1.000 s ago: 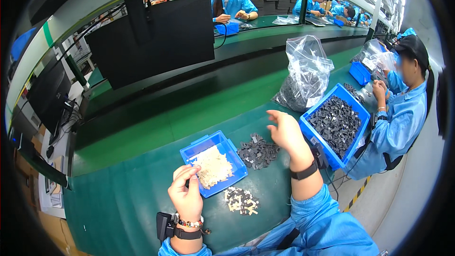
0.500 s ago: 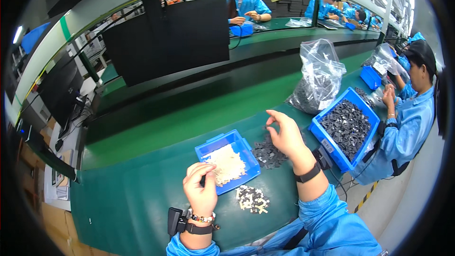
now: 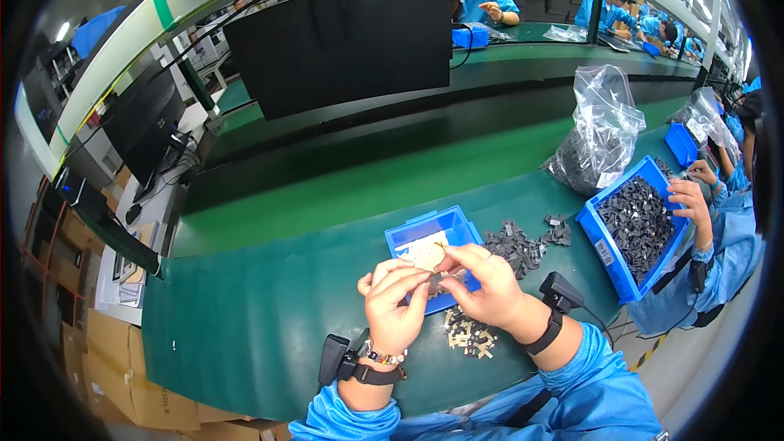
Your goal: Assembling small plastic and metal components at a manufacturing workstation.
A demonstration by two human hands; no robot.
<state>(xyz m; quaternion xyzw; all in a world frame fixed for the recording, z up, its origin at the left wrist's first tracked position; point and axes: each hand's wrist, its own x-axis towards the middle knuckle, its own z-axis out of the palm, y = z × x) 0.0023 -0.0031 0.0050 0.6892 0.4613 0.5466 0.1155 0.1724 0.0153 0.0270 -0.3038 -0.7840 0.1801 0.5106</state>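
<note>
Just below the middle of the frame, the left hand point(image 3: 394, 310) and the right hand point(image 3: 488, 286) meet over the near edge of a small blue bin point(image 3: 433, 233). Their fingers point(image 3: 412, 278) pinch a small part point(image 3: 438, 265) between the two sets of fingertips; it is too small and too covered to tell its long axis or which way it points. Both hands are clenched on it, thumbs and forefingers drawn together.

The small blue bin is a shallow rectangular plastic tray holding a heap of pale, cream-coloured small pieces point(image 3: 425, 251). To its right, loose on the green tabletop point(image 3: 269, 310), lies a scatter of dark grey blocky parts point(image 3: 518, 245). In front of the hands, toward the lower edge, sits a small cluster of mixed pale and dark pieces point(image 3: 471, 335).

At the right of the frame a larger blue bin point(image 3: 608, 249), also rectangular plastic, is filled with dark grey parts; another person's hand point(image 3: 688, 196) reaches to its far rim. Behind it, at the upper right, a crinkled clear plastic bag point(image 3: 600, 135) stands upright, its lower part dark with the same kind of pieces.

The tabletop has a matte, finely ribbed green surface. Both wrists carry dark bands with small black boxes, and the sleeves are bright blue
</note>
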